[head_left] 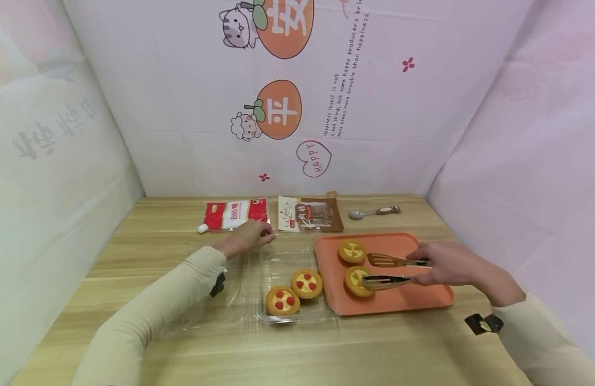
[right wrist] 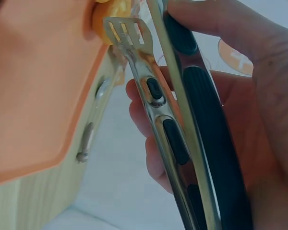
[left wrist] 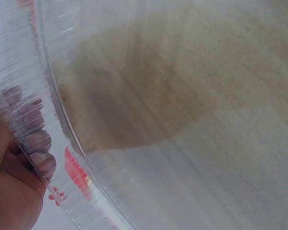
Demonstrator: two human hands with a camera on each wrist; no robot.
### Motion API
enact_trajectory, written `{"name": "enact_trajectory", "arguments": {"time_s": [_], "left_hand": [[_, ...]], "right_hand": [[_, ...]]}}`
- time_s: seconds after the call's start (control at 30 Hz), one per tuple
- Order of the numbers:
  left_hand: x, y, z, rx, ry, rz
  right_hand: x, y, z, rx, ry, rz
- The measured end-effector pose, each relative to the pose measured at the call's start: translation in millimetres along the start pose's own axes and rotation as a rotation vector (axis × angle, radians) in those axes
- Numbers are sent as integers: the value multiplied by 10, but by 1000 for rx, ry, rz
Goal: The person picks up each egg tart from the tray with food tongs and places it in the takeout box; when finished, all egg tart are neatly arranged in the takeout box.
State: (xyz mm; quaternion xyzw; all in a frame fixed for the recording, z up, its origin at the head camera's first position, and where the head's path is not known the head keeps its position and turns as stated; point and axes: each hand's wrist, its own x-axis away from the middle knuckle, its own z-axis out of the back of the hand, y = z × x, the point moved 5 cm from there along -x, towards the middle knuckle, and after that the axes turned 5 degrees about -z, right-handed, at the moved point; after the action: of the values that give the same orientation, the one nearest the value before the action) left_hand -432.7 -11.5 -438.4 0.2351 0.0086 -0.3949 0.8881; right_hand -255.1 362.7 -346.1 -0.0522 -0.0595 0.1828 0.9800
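Observation:
My right hand (head_left: 449, 264) grips a pair of metal tongs (head_left: 391, 280) with dark inlays; their slotted ends are spread over the orange tray (head_left: 425, 297). Two egg tarts lie on that tray, and one tong arm overlaps the nearer tart (head_left: 357, 281); the farther tart (head_left: 352, 251) sits beside the other arm. Left of the tray, a clear plastic container (head_left: 289, 257) holds two tarts (head_left: 307, 283) topped with red pieces. My left hand (head_left: 251, 237) pinches the edge of the container's clear lid (left wrist: 149, 120), fingers showing through the ridged rim in the left wrist view.
At the back of the wooden table (head_left: 365, 348) lie a red and white capped pouch (head_left: 235, 214), a brown and cream packet (head_left: 310, 214) and a spoon (head_left: 374, 212). Printed white cloth (head_left: 374, 107) encloses the back and both sides.

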Motion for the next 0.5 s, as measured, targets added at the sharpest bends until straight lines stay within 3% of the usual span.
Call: {"name": "enact_trajectory", "arguments": {"time_s": [0.23, 0.5], "left_hand": [[0, -13, -7, -1, 8, -5], [4, 12, -4, -9, 16, -3]], "right_hand": [[59, 71, -174, -8, -4, -6], [13, -3, -335, 8, 43, 49]]}}
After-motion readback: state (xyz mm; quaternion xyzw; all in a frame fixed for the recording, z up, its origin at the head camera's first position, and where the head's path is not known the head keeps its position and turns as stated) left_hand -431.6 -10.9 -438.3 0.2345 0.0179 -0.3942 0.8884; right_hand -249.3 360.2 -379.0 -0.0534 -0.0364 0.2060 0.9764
